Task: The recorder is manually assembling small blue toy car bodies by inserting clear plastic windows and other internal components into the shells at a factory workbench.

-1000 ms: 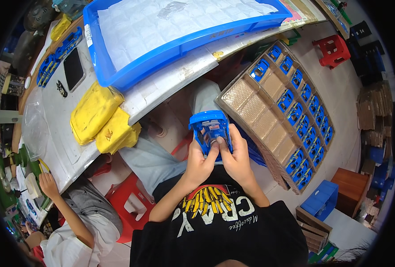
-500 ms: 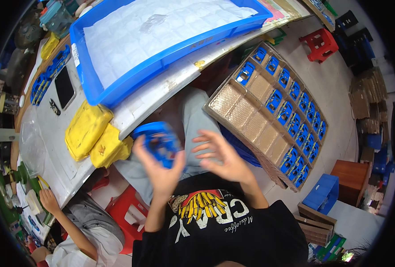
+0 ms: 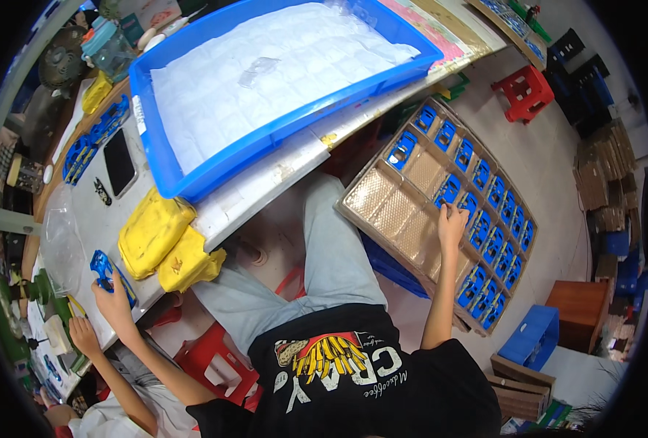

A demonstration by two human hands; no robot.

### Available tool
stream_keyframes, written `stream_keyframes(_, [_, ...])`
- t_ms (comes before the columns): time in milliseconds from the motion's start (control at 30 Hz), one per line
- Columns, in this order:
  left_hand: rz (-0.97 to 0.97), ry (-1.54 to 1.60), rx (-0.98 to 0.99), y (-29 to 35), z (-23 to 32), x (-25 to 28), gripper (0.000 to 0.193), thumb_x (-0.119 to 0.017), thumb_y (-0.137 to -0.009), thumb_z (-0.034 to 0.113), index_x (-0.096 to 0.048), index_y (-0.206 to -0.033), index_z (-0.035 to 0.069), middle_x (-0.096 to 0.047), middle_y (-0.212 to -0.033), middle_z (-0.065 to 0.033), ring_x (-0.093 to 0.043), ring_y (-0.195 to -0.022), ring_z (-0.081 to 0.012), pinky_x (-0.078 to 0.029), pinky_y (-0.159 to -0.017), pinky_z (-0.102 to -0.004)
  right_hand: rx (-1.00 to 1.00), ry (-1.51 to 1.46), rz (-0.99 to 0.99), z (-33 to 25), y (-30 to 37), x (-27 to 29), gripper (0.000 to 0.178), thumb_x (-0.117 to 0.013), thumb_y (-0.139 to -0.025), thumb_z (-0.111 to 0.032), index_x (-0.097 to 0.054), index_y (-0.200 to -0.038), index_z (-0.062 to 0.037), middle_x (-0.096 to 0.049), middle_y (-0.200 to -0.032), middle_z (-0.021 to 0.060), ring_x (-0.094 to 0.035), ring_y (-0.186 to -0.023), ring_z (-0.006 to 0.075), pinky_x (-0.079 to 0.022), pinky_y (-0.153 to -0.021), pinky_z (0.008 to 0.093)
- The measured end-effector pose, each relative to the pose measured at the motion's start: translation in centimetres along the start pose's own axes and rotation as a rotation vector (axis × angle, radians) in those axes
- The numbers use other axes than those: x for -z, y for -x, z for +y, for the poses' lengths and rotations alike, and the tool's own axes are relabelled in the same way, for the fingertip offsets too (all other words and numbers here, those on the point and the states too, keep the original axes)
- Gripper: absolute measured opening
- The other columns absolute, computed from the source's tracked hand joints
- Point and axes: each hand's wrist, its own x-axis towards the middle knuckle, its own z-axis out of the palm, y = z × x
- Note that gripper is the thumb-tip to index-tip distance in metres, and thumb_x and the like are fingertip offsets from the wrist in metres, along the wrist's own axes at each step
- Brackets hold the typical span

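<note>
1. Left hand (image 3: 112, 298): fingers closed around a blue shell (image 3: 103, 264), held at the near edge of the desk (image 3: 99, 219). A loose grip there could send it over the edge, I'd say.
2. Right hand (image 3: 452, 219): reaching out to the tray (image 3: 382, 191), fingers bunched against a second shell (image 3: 449, 188) in its compartment. Gripping or only touching? Can't tell from here.
3. That tray lies beside the right leg, shells filling many compartments, several others bare. A snagged finger or a tug at an angle could knock neighbouring shells or jolt the tray.
4. Just beside the left hand, a co-worker's hand (image 3: 83, 336)! A bump between them could jar the held shell loose.
5. Farther along the desk: yellow bundles (image 3: 159, 237), close enough to catch a sweeping forearm, then a phone (image 3: 122, 164) and a big blue bin (image 3: 273, 142).
</note>
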Motion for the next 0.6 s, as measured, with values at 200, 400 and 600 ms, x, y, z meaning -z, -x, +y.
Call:
stream_keyframes(200, [0.401,0.089,-0.525,0.0,10.2,2.5,0.036,-0.057,-0.075,0.017,-0.050,-0.103,-0.003,-0.053,-0.097,-0.0203,-0.048,-0.094,-0.0321,-0.035,-0.083,-0.0376,0.058,0.169,-0.021,-0.6,-0.4,-0.3,0.029,-0.052,-0.078,-0.030,-0.061,-0.089,-0.0052,-0.046,-0.096,0.0211,-0.043,-0.091,0.0335,-0.035,-0.081,0.0380])
stream_keyframes(400, [0.065,0.576,-1.083,-1.3,23.2,-0.8,0.020,-0.056,-0.069,0.005,-0.057,-0.089,0.004,-0.057,-0.088,-0.0129,-0.052,-0.084,-0.0307,-0.039,-0.077,-0.0350,-0.121,-0.403,-0.046,0.8,-0.9,2.2,0.033,-0.050,-0.082,-0.033,-0.053,-0.078,-0.0007,-0.052,-0.066,0.0083,-0.053,-0.063,0.0201,-0.040,-0.057,0.0294])
stream_keyframes(600, [-0.128,0.494,-1.120,-5.4,30.8,-9.2,0.032,-0.064,-0.064,0.017,-0.057,-0.092,0.002,-0.059,-0.088,-0.0148,-0.055,-0.084,-0.0297,-0.043,-0.073,-0.0355,-0.294,-0.929,-0.199,-5.0,2.0,7.5,0.029,-0.048,-0.086,-0.032,-0.050,-0.071,-0.0069,-0.053,-0.062,0.0017,-0.050,-0.052,0.0063,-0.035,-0.048,0.0195])
